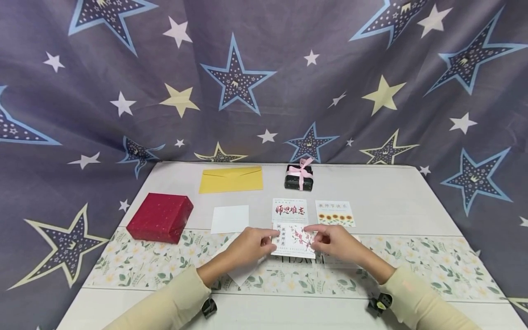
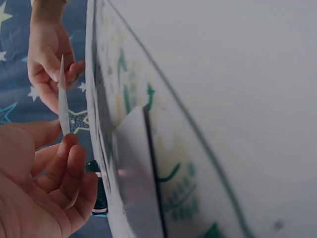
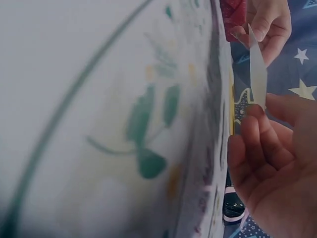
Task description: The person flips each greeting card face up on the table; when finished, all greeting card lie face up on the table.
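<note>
A white card [image 1: 294, 250] printed with pink blossoms and dark Chinese characters is held by both hands above the table. My left hand [image 1: 252, 245] pinches its left edge between thumb and fingers, and my right hand [image 1: 333, 240] pinches its right edge. Both wrist views show the card [image 2: 63, 106] nearly edge-on, with its thickness stretched between the two hands. Just behind it lies a card with red characters [image 1: 289, 210]. To the right of that is a card with sunflowers [image 1: 335, 217]. A blank white card [image 1: 229, 219] lies behind my left hand.
A red wrapped box [image 1: 160, 217] stands at the left. Along the back are a yellow envelope [image 1: 231, 180] and a small black box [image 1: 294, 183] with a pink ribbon. Another white sheet [image 1: 242, 276] lies partly under my left forearm on the floral strip [image 1: 416, 266].
</note>
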